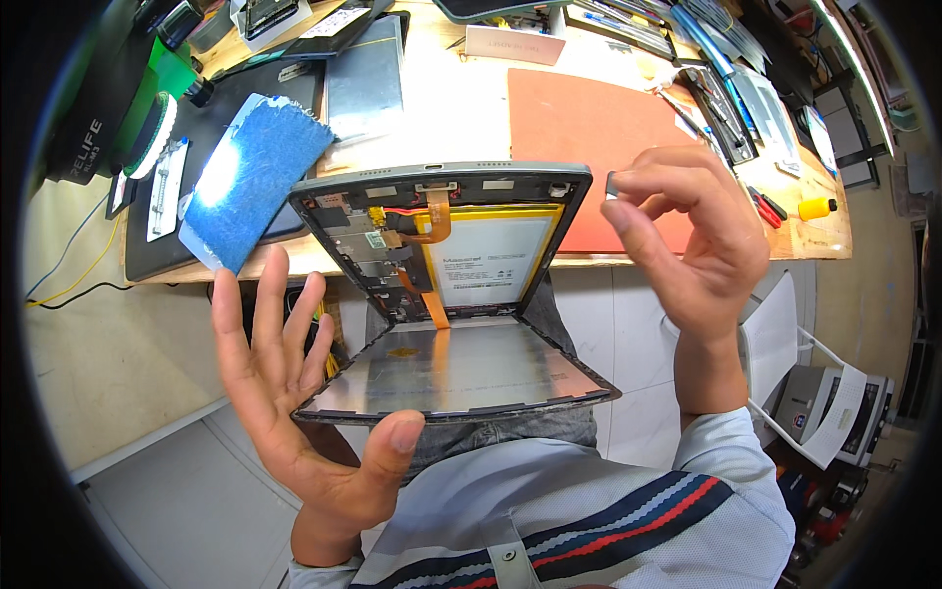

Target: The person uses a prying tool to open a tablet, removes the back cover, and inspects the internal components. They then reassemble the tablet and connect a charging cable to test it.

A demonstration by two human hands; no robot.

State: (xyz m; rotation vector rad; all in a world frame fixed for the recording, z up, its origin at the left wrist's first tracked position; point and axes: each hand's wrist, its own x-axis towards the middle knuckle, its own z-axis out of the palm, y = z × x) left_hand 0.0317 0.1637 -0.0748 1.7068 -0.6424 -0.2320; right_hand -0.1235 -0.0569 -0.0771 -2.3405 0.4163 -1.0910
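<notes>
An opened tablet (496, 265) leans at the table's near edge, its inside facing me. The back half shows a white battery with a yellow border, boards and orange ribbon cables. Below it, the screen panel (471, 368) lies folded down, metal side up, and an orange ribbon cable (435, 310) spans the two halves. My left hand (304, 393) is at the panel's near left corner, fingers spread and upright, thumb by the front edge; part of the palm is beneath the panel. Raised right of the tablet, my right hand (697, 226) pinches a small thin grey-white piece (611, 187) between thumb and forefinger.
A blue cloth-like pad (260, 167) lies on a black mat at the left, beside a microscope (128, 108). An orange-red mat (579, 118) lies behind the tablet. Red-handled pliers (765, 208) and a yellow bottle (816, 208) are at the right. My lap is under the panel.
</notes>
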